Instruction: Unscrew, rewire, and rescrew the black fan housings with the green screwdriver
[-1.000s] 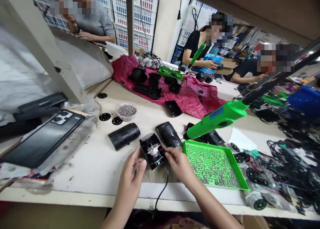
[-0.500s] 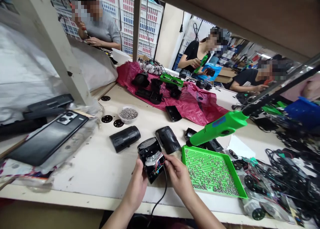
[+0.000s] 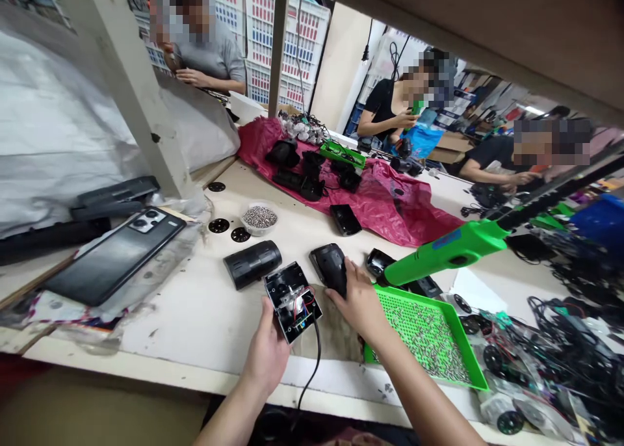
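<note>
In my left hand (image 3: 267,348) is an open black plastic housing (image 3: 287,290), its inside facing up. Red and blue wires and a small circuit board show in it, and a black cable (image 3: 316,361) hangs from it toward the table's front edge. My right hand (image 3: 355,296) reaches to a curved black cover (image 3: 330,267), thumb and fingers closed about its right end. The cover rests on the table. Left of it lies another black cover (image 3: 252,264). A green electric screwdriver (image 3: 443,254) slants over the green tray (image 3: 480,378) of screws on the right.
A bowl of small metal parts (image 3: 260,218) stands behind, near several black discs (image 3: 219,225). A phone (image 3: 117,254) lies at left. Pink plastic sheeting (image 3: 414,205) carries black parts. Tangled cables (image 3: 575,342) crowd the right. Co-workers sit across the table.
My right hand has left the wires in the housing and moved up and right onto the curved cover. The housing has tipped, showing more of its inside. The view has shifted slightly.
</note>
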Demonstrator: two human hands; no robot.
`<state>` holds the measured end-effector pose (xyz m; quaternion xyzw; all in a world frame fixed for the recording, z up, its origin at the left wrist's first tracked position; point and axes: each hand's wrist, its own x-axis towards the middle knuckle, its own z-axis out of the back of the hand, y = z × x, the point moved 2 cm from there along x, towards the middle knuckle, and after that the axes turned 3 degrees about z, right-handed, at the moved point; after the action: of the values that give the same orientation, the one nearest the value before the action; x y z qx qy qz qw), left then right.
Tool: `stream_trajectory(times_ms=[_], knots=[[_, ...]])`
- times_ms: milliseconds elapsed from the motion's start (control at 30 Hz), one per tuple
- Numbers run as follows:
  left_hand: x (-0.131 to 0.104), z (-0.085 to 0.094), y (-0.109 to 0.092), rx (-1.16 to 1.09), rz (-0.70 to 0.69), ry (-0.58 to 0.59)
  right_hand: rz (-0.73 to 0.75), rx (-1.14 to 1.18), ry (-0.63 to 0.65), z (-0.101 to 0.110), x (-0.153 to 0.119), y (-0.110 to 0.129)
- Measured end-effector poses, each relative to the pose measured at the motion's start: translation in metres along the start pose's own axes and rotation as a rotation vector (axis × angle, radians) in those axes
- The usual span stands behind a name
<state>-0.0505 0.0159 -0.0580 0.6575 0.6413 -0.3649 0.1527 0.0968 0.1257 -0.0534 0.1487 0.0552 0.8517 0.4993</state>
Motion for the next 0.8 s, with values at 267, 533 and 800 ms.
stream_trajectory(times_ms=[267, 533, 800], knots=[[0.007, 0.007, 0.002, -0.023, 0.012, 0.044, -0.028, 0.041, 0.092, 0.001, 0.008, -0.002], [0.008, 0.006, 0.002, -0.019, -0.004, 0.058, -0.152, 0.268, 0.073, 0.007, -0.004, 0.002], [0.007, 0.002, 0.002, 0.005, -0.011, 0.077, -0.144, 0.903, 0.001, 0.025, -0.03, 0.019]])
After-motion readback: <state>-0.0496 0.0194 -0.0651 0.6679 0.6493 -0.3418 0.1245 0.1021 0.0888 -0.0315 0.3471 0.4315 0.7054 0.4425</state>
